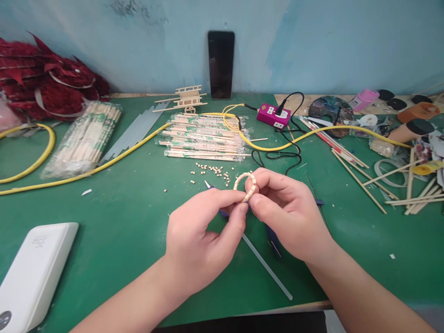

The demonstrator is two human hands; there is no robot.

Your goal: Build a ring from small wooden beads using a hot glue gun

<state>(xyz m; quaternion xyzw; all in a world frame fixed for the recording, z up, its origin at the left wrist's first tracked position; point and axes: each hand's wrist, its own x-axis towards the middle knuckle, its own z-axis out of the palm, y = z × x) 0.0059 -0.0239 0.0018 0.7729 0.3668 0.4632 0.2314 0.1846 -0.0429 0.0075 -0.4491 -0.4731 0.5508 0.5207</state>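
Between my two hands is a small ring of short wooden pieces (254,181), held up above the green table. My left hand (204,236) pinches its lower edge between thumb and forefinger. My right hand (289,210) grips its right side the same way. Under the hands lies a dark blue tool (274,241), mostly hidden, with a pale tip showing left of the ring. A translucent glue stick (268,268) points toward the table's front edge. Just beyond the ring, short cut wooden bits (217,170) are scattered.
Wrapped chopsticks (204,136) lie behind the bits, beside a small wooden cart model (187,99). A phone (221,64) leans on the wall near a purple power strip (273,115). A yellow cable (138,148) crosses the table. A white power bank (38,273) sits left; loose sticks (418,199) lie right.
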